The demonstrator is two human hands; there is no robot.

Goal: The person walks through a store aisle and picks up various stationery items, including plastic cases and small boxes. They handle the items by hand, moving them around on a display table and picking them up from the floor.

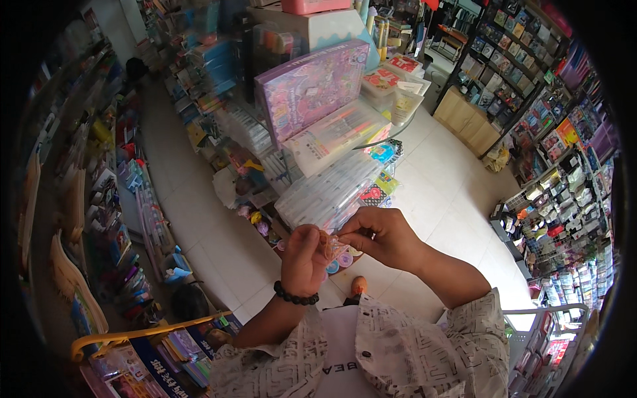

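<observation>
My left hand (304, 256), with a dark bead bracelet on its wrist, holds a small tangled bundle of thin tan loops (327, 244) that look like rubber bands. My right hand (378, 238) pinches at strands on the right side of this bundle with thumb and forefinger. Both hands are raised in front of my chest, close together. Just beyond them lies a stack of clear plastic cases (323, 191). Above that stack is a translucent pen box (338, 134), and a purple patterned box (316, 89) leans upright behind it.
Shelves of stationery (144, 214) run along the left. A yellow-edged rack of booklets (164, 331) stands at the lower left. Tubes (407, 104) and lidded containers (382, 79) sit by the display's right edge. Hanging packets (567, 199) fill a grid rack at right.
</observation>
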